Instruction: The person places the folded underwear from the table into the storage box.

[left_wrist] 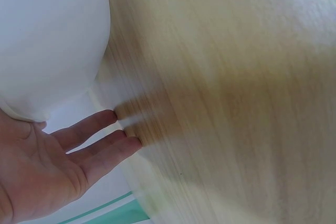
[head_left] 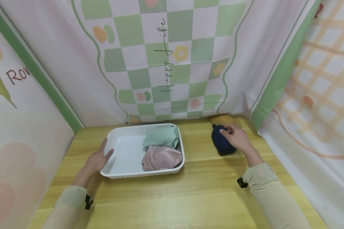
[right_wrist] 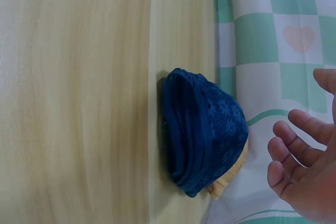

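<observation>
My left hand is at the left rim of a white tray, thumb spread and fingers fairly straight along the outside. In the left wrist view its fingertips point down at the tabletop beside the tray wall. Inside the tray's right half lie a folded mint green garment and, nearer me, a folded pink satin one. On the right, my right hand hovers over a folded dark blue lace bra. The right wrist view shows its fingers loosely bent and apart from the bra.
A mustard-yellow item lies behind the blue bra at the table's back edge, partly hidden. Printed curtains hang along the back and both sides of the wooden table.
</observation>
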### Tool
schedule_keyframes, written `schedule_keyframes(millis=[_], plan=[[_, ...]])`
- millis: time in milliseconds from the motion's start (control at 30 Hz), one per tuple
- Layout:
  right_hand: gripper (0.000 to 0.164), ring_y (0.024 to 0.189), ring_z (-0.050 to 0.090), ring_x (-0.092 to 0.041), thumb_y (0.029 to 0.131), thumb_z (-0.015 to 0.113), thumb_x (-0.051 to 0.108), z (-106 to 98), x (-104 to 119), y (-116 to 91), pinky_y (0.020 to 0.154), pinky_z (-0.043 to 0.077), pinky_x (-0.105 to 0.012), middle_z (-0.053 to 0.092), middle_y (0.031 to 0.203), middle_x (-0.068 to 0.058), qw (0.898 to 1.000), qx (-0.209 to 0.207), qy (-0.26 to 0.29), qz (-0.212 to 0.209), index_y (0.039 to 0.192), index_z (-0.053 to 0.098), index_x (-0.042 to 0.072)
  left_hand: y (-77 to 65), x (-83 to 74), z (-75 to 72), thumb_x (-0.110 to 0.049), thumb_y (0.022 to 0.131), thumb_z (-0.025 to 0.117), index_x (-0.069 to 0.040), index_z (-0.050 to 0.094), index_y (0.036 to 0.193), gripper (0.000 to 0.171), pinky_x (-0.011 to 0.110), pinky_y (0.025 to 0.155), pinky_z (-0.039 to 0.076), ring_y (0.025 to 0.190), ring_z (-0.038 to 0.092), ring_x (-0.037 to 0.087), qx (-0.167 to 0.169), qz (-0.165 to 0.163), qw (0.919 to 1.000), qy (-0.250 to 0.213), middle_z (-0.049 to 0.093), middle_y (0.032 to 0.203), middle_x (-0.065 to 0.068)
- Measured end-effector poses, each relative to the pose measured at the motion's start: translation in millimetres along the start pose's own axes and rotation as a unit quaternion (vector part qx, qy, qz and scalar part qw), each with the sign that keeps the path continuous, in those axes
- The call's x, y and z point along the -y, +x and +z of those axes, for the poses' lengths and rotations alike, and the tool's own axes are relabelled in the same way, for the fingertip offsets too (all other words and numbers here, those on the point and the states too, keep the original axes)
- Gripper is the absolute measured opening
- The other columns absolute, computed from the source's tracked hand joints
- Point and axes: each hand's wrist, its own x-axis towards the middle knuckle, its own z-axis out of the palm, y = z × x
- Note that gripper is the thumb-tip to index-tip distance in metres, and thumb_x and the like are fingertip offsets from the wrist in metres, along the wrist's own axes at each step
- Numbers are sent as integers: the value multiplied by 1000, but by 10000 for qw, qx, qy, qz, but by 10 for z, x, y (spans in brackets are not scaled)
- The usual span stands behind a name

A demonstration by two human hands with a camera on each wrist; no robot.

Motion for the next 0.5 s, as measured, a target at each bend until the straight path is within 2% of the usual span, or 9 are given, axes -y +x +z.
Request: schedule_keyframes(millis=[200, 500], plan=[[69, 114, 58, -45, 103, 43, 52, 9, -52, 10, 97, 45, -60, 61, 126, -28, 9999, 15, -115, 106, 145, 45, -2, -24, -24, -21, -65, 103, 18, -13, -15, 159, 84, 64, 95, 48, 114, 56, 60, -5, 2, 10000, 29, 42, 141, 44], [68, 118, 57, -46, 102, 48, 51, 22, -138, 13, 99, 44, -61, 59, 129, -31, 9994, 48, -255, 247, 144, 47, -3, -6, 0, -6, -65, 103, 17, -15, -19, 158, 83, 64, 93, 48, 115, 56, 60, 5, 14, 10000, 33, 40, 142, 44]])
